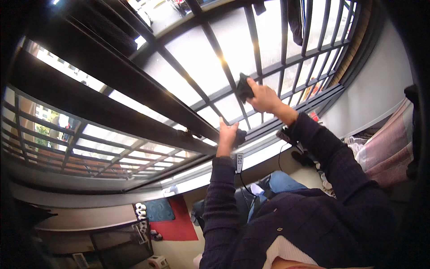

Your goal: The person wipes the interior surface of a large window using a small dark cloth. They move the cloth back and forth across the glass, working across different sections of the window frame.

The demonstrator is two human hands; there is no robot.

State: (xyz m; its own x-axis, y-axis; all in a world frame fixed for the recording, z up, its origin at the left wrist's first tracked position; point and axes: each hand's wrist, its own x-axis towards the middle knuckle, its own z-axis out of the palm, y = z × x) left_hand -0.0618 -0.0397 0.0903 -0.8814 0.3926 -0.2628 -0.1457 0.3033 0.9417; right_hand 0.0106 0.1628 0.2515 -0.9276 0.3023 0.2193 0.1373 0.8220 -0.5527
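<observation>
My right hand is closed on a bunched dark cloth, which it presses to an upright bar of the dark window grille. Lower and to the left, my left hand is at the bottom bars, close to the window frame. One of its fingers points up and its thumb sticks out to the side. A dark bunched thing, which looks like cloth, shows beside its palm; how the other fingers hold it is hidden.
A thick dark sliding frame slants past my left hand. Below is a pale sill. Pinkish curtains hang at the right. Behind me lie a red mat, a blue mat and several shoes. Dark clothes hang beyond the grille.
</observation>
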